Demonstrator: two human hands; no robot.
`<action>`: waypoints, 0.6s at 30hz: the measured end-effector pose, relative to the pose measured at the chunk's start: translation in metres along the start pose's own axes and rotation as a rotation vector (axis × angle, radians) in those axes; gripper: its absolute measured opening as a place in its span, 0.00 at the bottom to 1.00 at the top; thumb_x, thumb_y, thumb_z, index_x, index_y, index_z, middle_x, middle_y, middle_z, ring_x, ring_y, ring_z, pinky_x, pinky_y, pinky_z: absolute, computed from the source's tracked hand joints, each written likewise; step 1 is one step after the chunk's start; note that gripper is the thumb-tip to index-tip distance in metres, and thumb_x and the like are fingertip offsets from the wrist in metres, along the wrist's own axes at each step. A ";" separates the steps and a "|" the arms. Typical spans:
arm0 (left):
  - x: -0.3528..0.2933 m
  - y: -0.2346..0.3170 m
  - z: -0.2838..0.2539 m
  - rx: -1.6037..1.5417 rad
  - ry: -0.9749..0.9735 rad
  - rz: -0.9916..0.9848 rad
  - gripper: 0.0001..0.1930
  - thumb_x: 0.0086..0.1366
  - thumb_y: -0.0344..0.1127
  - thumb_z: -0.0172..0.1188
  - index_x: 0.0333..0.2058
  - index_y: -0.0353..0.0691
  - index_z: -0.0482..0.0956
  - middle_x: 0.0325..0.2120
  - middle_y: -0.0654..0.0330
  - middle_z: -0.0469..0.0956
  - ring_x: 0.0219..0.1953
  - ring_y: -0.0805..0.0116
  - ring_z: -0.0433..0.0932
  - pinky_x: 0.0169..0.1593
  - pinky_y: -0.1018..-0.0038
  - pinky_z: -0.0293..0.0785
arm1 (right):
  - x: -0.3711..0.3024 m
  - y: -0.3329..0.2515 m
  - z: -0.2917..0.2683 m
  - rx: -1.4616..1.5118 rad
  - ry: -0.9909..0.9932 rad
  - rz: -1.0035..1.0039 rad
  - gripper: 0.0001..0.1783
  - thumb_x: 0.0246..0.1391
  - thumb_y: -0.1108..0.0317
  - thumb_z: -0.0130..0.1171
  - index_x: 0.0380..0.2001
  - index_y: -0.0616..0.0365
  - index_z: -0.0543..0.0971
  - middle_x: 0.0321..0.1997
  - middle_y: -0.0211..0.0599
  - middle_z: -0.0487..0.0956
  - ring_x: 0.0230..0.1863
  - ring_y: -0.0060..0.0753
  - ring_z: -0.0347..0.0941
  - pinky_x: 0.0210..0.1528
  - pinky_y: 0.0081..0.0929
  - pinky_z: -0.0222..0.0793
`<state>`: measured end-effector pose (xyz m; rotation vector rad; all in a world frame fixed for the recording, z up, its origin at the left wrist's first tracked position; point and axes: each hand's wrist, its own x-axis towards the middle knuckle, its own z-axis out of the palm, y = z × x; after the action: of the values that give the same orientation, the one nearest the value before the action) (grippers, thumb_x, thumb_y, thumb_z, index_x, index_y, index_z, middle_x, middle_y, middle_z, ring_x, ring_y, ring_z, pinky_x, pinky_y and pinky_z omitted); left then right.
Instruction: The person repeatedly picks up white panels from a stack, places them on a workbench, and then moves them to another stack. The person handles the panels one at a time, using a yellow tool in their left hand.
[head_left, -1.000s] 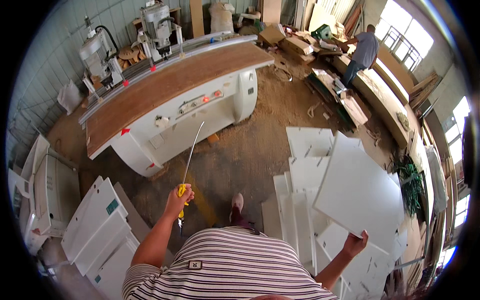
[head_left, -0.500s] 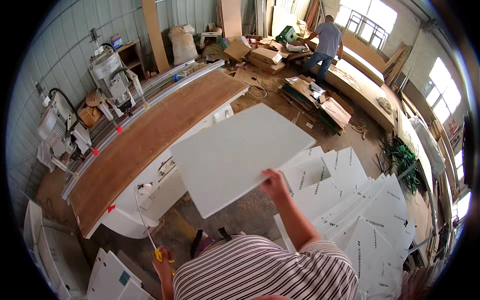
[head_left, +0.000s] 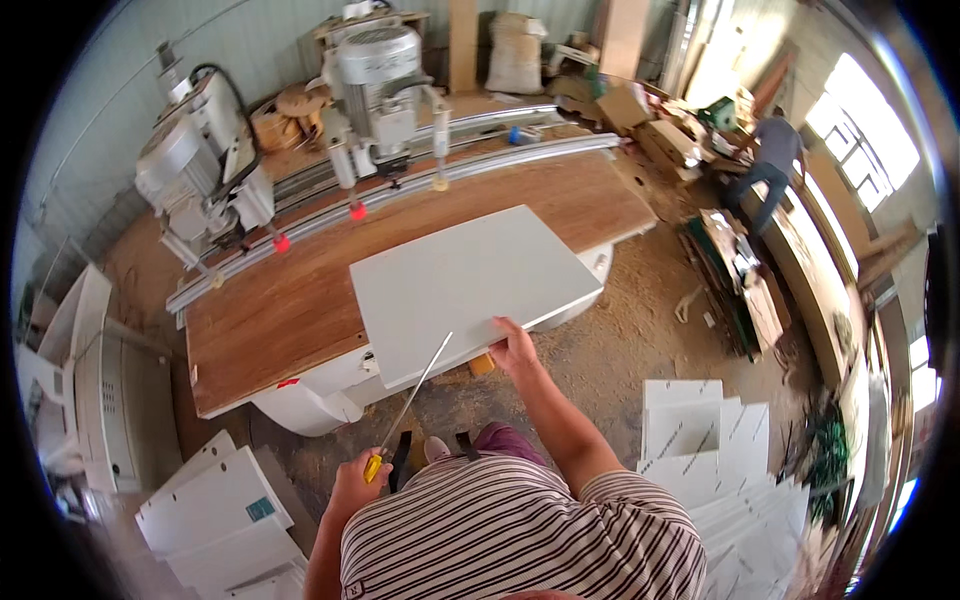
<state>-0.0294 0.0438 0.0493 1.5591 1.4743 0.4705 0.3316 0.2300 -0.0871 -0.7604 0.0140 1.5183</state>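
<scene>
A pale grey-white rectangular board [head_left: 465, 280] is tilted over the front of a brown-topped machine table [head_left: 265, 345]. My right hand [head_left: 513, 347] is closed on the board's near edge, toward its right. At lower left, my left hand [head_left: 350, 487] is closed round the yellow handle of a tool with a long thin metal shaft [head_left: 412, 400]. That shaft points up and right, its tip overlapping the board's near edge in this view. Whether the tip touches the board, I cannot tell. The board hides part of the tabletop.
Two grey motor heads [head_left: 375, 95] with red-tipped rods stand along a metal rail [head_left: 420, 165] behind the table. White panels [head_left: 215, 510] lie at lower left; printed white boards [head_left: 730, 500] are piled at right. Flattened cardboard [head_left: 745, 280] and a person [head_left: 772, 165] are farther off.
My view has swung right and I am nearer the machine table. The board has come over the tabletop. My left hand has raised the yellow-handled tool toward the board.
</scene>
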 end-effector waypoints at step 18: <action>0.077 -0.016 0.117 -0.411 0.403 -0.371 0.15 0.59 0.35 0.62 0.44 0.38 0.75 0.21 0.62 0.76 0.24 0.79 0.71 0.30 0.80 0.69 | 0.122 -0.044 -0.002 -0.404 0.160 0.184 0.13 0.63 0.66 0.48 0.44 0.65 0.64 0.42 0.50 0.74 0.39 0.52 0.77 0.41 0.49 0.80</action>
<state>0.0694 0.0730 -0.0473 0.8748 1.7854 0.8373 0.3835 0.3424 -0.1250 -1.2304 -0.1084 1.6525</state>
